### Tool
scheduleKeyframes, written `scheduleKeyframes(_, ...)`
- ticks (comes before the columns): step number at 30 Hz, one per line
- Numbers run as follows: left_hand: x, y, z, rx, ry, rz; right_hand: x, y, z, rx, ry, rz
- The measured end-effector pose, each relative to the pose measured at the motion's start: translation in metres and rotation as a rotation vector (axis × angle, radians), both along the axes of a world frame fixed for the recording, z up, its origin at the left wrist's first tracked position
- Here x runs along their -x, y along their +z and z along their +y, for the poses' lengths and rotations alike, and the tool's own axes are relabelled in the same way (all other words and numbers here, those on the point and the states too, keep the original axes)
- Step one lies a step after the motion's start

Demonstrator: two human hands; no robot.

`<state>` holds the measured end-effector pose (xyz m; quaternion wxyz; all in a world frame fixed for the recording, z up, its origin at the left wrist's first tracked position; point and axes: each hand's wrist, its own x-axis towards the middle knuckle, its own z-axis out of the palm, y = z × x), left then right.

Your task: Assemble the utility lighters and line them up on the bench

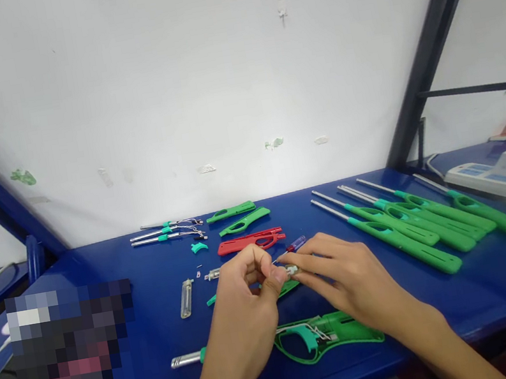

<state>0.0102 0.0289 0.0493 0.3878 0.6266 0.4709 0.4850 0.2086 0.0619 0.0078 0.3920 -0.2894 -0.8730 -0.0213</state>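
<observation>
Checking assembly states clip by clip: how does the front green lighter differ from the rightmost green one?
The front lighter lies open, showing its trigger and wires; the rightmost lighter looks closed up. The front lighter's tube points left; the rightmost lighter's points obliquely away. The left arm partly hides the front lighter; nothing covers the rightmost lighter. Both have green handles and silver tubes.

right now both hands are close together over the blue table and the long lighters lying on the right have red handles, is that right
Not quite: the head view shows that the long lighters on the right have green handles, not red. The left hand and right hand are indeed close together over the blue table.
</observation>
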Motion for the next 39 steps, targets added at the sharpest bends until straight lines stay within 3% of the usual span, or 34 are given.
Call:
scheduleKeyframes(7,-0.001,0.002,-0.003,0.049,-0.023,-0.020,0.002,0.003,-0.005,0.012,0.016,-0.024)
scheduleKeyframes(14,0.002,0.001,-0.004,0.106,-0.124,-0.092,-0.005,0.007,-0.003,-0.036,0.018,-0.036)
scheduleKeyframes(18,0.000,0.006,-0.006,0.127,-0.155,-0.121,-0.007,0.016,-0.007,0.077,0.007,-0.044)
scheduleKeyframes(22,-0.004,0.010,-0.013,0.104,-0.164,-0.053,-0.014,0.027,-0.017,0.291,-0.028,0.023)
scheduleKeyframes(24,-0.003,0.003,-0.017,0.028,-0.149,0.090,-0.021,0.029,-0.021,0.379,-0.060,0.031)
scheduleKeyframes(27,0.003,-0.022,-0.023,-0.216,-0.101,0.364,-0.032,0.024,-0.024,0.476,-0.081,-0.064)
scheduleKeyframes(32,0.016,-0.063,-0.034,-0.540,-0.028,0.560,-0.037,0.005,-0.029,0.597,-0.029,-0.124)
scheduleKeyframes(35,0.021,-0.074,-0.038,-0.637,0.004,0.678,-0.034,-0.004,-0.032,0.600,-0.014,-0.101)
scheduleKeyframes(39,0.022,-0.079,-0.041,-0.653,-0.022,0.754,-0.032,-0.013,-0.033,0.567,-0.014,-0.088)
